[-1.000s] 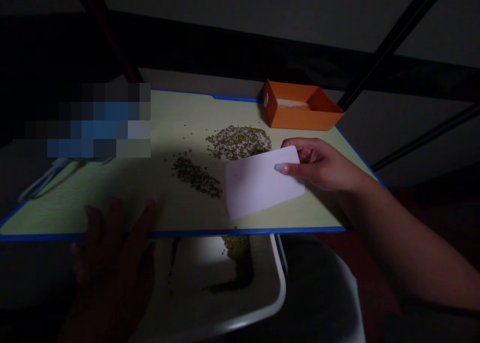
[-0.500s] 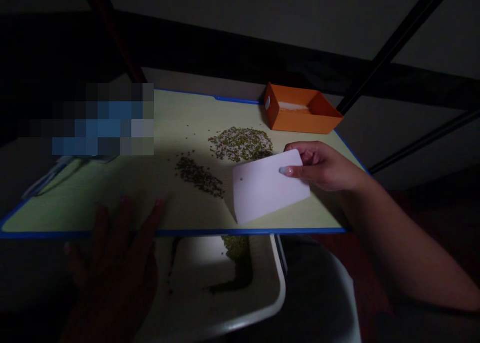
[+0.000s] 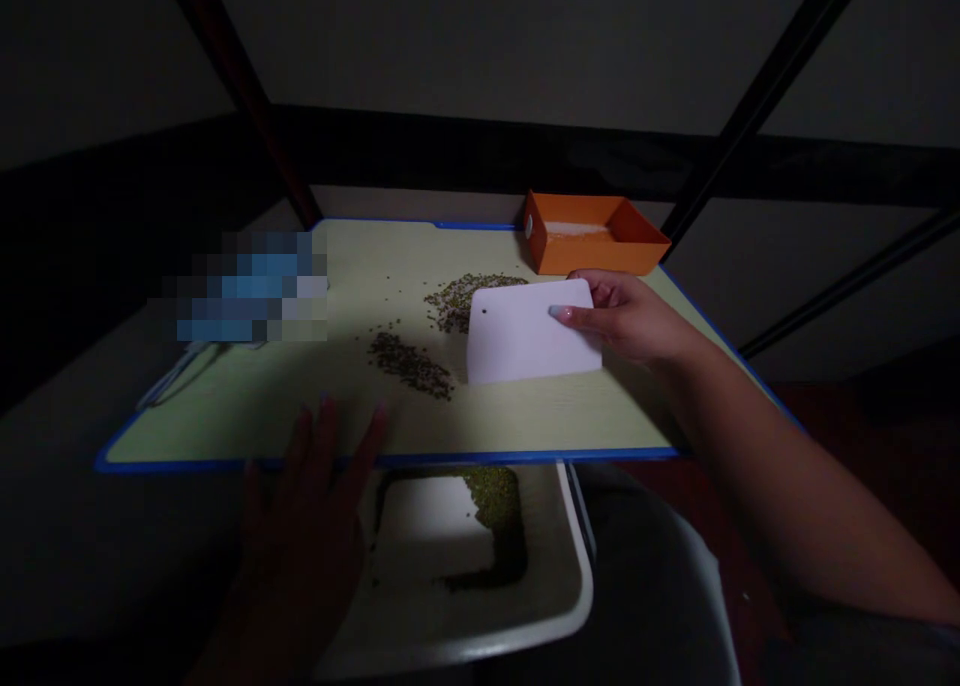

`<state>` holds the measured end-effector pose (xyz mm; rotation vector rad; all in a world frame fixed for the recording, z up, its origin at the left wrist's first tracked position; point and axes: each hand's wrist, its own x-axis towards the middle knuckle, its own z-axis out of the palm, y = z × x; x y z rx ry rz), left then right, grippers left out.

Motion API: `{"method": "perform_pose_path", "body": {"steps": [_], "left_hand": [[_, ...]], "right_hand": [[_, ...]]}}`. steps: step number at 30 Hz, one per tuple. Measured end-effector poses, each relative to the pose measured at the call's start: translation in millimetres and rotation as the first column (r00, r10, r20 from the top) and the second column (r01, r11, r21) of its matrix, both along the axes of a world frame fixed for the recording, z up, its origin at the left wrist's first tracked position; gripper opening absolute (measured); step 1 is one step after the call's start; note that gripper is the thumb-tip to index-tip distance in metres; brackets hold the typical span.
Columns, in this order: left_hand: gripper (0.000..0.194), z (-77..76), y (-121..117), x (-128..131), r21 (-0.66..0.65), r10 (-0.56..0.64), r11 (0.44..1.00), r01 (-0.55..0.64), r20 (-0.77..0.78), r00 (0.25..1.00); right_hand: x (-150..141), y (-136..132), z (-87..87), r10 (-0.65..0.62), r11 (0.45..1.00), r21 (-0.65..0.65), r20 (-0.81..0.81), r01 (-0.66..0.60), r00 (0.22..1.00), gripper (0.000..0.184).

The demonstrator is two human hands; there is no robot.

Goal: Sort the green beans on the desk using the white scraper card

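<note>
My right hand point(image 3: 626, 316) pinches a flat white card point(image 3: 525, 336) by its right side, thumb on the near face. The card has a small dark hole or speck near its top left corner. It stands tilted over the table and hides part of a pile of mixed green and dark beans or grains point(image 3: 457, 301). Left of the card lies a smaller pile of dark grains point(image 3: 411, 364). With fingers spread, my left hand point(image 3: 315, 506) rests at the table's front edge, holding nothing, in deep shadow.
An orange open box point(image 3: 600, 259) with whitish contents stands at the table's back right. Below the blue-edged table point(image 3: 300, 256) sits a white tub point(image 3: 577, 586) with green grains inside. A pixelated blue object point(image 3: 262, 276) lies at the left, with a cable beside it.
The card has turned more level and now covers more of the green pile. My view has shifted, so the table appears moved to the right. My left hand stays spread at the edge.
</note>
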<state>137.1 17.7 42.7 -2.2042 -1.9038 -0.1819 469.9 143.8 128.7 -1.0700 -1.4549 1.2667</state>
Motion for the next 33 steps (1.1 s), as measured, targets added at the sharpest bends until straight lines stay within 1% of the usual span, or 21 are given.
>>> {"method": "perform_pose_path", "body": {"steps": [2,5,8,12,15,18,22,26,28,30,33], "left_hand": [[0.084,-0.8,0.7,1.3,-0.003,0.014,1.0,-0.014,0.026,1.0],[0.08,-2.2,0.7,6.8,-0.014,0.016,1.0,-0.016,0.041,0.999],[0.082,-2.2,0.4,16.6,-0.017,0.009,1.0,-0.008,0.025,1.0],[0.084,0.2,1.6,26.3,-0.029,0.01,1.0,-0.009,0.006,1.0],[0.085,1.8,3.5,26.7,-0.043,0.005,0.999,-0.004,0.003,1.0],[0.083,1.4,4.7,24.8,-0.051,0.004,0.999,-0.003,0.009,1.0],[0.084,-1.5,3.8,23.0,-0.038,0.011,0.999,-0.01,0.016,1.0],[0.087,-3.4,2.8,18.3,0.006,-0.015,1.0,0.015,0.013,1.0],[0.087,-4.2,3.8,14.2,0.007,-0.043,0.999,0.043,0.011,0.999],[0.088,-5.3,5.4,10.1,0.007,-0.057,0.998,0.057,0.013,0.998],[0.089,-6.8,6.7,5.2,0.021,-0.071,0.997,0.071,0.011,0.997]], "right_hand": [[-2.4,1.9,-1.4,0.014,1.0,-0.011,-0.003,-0.014,1.0,0.044],[-7.2,4.2,-4.5,0.093,0.995,-0.032,0.015,-0.092,0.996,0.043],[-10.9,6.7,-9.0,0.137,0.99,-0.041,0.031,-0.135,0.99,0.042],[-9.4,10.2,-14.1,0.105,0.994,-0.013,0.032,-0.104,0.994,0.042],[-5.2,11.7,-14.7,0.063,0.998,0.019,0.047,-0.064,0.997,0.039],[-3.3,11.0,-12.3,0.047,0.999,0.015,0.039,-0.048,0.998,0.038],[-7.3,7.6,-8.9,0.076,0.997,0.008,0.019,-0.076,0.997,0.04],[-12.3,6.7,-9.7,0.12,0.993,-0.027,0.074,-0.118,0.99,0.04],[-13.0,7.8,-10.9,0.086,0.996,-0.021,0.098,-0.084,0.991,0.039],[-12.8,8.7,-11.6,0.022,1.0,-0.011,0.102,-0.021,0.995,0.04],[-13.4,8.5,-11.8,-0.044,0.999,-0.002,0.074,0.045,0.996,0.044]]}}
